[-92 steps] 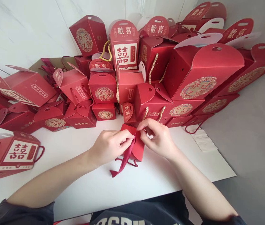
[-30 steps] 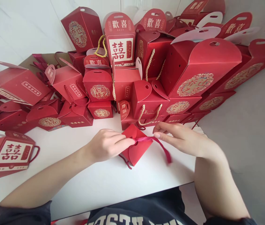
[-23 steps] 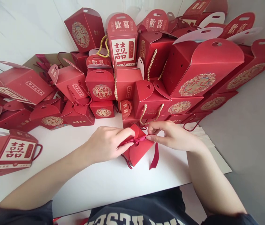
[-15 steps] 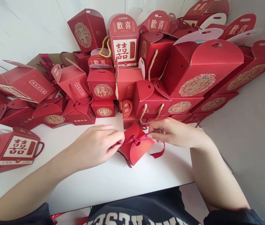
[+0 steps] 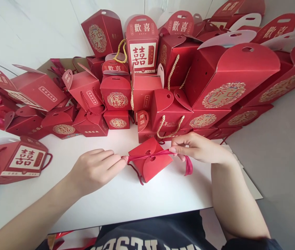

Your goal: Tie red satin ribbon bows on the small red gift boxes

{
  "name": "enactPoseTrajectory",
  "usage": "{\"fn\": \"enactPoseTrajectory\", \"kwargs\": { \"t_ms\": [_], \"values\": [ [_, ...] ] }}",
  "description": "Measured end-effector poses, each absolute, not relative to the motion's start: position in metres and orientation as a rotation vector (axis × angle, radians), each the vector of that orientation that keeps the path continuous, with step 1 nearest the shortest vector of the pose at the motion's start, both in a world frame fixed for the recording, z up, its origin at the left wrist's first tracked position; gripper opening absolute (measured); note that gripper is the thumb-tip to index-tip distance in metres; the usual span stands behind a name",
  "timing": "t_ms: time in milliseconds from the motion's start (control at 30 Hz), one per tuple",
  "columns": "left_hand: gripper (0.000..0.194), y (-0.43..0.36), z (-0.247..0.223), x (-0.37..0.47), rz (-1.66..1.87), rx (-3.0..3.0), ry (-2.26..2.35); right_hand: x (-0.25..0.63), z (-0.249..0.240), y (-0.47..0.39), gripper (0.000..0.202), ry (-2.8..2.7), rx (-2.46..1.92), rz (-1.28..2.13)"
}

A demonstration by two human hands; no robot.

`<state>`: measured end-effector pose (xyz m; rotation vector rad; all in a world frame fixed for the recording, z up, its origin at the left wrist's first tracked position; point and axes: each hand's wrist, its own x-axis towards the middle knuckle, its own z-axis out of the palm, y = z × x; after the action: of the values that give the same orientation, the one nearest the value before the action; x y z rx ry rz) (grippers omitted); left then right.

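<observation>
A small red gift box (image 5: 157, 168) stands on the white table in front of me, its rounded top flaps folded together. Across its top runs a crimson ribbon (image 5: 160, 153), crossed at the middle over the flap holes. My left hand (image 5: 97, 170) is closed on one end of the ribbon, left of the box. On the other side my right hand (image 5: 194, 147) pinches the opposite part, and a loose tail hangs below the fingers. The ribbon looks taut between both hands. A dark red cord handle (image 5: 137, 173) droops from the box's left side.
Stacked red gift boxes (image 5: 118, 93) line the back of the white table (image 5: 126, 205). Large boxes (image 5: 222, 80) rise at the right by the grey wall. Another box with a cord handle (image 5: 27, 158) lies at the left. Behind is a brown carton (image 5: 69, 63) with ribbons.
My left hand has moved left, away from the box, and my right hand slightly right. The ribbon between them is drawn out straighter and flatter. The box has turned slightly.
</observation>
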<state>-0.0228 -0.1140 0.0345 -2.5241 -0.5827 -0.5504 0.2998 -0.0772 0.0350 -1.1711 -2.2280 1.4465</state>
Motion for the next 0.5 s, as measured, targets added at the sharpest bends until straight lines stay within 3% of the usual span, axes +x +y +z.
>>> {"fn": "enactPoseTrajectory", "kwargs": {
  "t_ms": [100,233,367,500],
  "values": [
    [0.015,-0.115,0.028,-0.024,-0.547,-2.544,-0.623,0.302,0.031,-0.075,0.040,-2.248,-1.187,1.464],
    [0.015,-0.116,0.026,-0.024,-0.567,-2.846,-1.142,0.300,0.025,-0.074,0.041,-2.224,-1.173,1.546],
    [0.033,-0.111,0.023,-0.024,-0.678,-3.075,-1.835,0.294,0.022,-0.075,0.042,-2.173,-1.150,1.552],
    [0.049,-0.107,0.017,-0.021,-0.724,-3.259,-2.239,0.289,0.020,-0.076,0.038,-2.166,-1.120,1.460]
  ]
}}
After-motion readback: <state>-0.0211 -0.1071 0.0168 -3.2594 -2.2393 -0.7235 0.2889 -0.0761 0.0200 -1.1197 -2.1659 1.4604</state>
